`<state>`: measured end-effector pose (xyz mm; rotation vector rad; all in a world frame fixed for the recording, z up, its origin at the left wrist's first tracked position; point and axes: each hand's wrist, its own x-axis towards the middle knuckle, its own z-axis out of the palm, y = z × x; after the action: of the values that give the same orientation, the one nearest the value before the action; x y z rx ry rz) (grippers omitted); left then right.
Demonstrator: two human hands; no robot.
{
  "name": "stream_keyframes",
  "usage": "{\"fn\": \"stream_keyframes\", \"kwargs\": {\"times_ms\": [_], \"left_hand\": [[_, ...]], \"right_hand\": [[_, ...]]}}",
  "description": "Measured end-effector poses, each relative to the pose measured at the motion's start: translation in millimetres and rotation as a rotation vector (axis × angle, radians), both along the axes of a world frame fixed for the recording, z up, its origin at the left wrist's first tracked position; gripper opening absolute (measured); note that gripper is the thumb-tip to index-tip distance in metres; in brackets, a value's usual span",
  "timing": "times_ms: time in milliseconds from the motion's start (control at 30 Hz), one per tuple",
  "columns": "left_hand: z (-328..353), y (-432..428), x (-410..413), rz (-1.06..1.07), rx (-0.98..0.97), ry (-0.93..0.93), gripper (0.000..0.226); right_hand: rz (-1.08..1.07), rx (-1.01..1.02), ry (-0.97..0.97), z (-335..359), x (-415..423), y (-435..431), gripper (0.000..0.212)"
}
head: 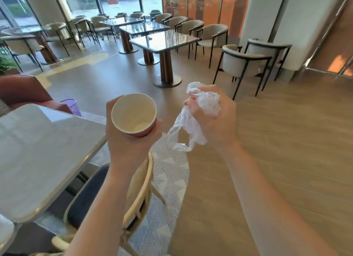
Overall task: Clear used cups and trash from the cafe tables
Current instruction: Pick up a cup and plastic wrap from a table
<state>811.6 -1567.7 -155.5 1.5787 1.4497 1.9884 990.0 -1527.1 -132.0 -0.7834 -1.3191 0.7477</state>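
Gripping paper cup (133, 115), left hand (124, 143); right hand (219, 126) clutches plastic bag (208, 103); grey table (38, 150) left; wood floor (286, 131).

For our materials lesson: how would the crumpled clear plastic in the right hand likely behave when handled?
Probably floppy: the clear plastic droops loosely below the right hand. Likely light and squashable: it sits bunched in one fist.

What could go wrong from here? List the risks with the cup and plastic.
1. The paper cup sits tilted in the left hand; any dregs might spill onto the chair below.
2. A loose tail of the crumpled plastic hangs under the right hand and could snag or slip free.
3. Both hands are full, so nothing more can be picked up.
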Motion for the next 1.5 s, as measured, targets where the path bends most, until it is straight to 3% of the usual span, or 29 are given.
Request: {"fn": "stream_keyframes", "kwargs": {"times_ms": [333, 500, 667, 967, 1233, 1500], "left_hand": [[-43.4, 209.3, -28.9, 0.097, 0.017, -0.045, 0.064], [-35.5, 341.6, -54.7, 0.149, 0.03, -0.102, 0.064], [-22.8, 438.3, -77.8, 0.175, 0.041, -0.06, 0.064], [-59.0, 593.3, -148.5, 0.298, -0.01, -0.065, 0.063], [-34.4, 740.8, -211.8, 0.513, -0.006, -0.002, 0.064], [-32.8, 807.2, -299.6, 0.726, -0.06, 0.0, 0.065]], "right_hand": [[0.161, -0.072, -0.107, -23.8, -37.6, 217.9, 0.029], [0.187, -0.046, -0.23, -9.9, -65.6, 348.0, 0.022], [0.207, -0.033, -0.171, -1.0, -94.7, 451.8, 0.025], [0.395, -0.102, -0.034, -45.0, -178.8, 642.4, 0.024], [0.459, -0.031, -0.132, -35.0, -262.5, 828.3, 0.023], [0.718, -0.04, -0.064, -35.3, -387.6, 918.5, 0.026]]}}
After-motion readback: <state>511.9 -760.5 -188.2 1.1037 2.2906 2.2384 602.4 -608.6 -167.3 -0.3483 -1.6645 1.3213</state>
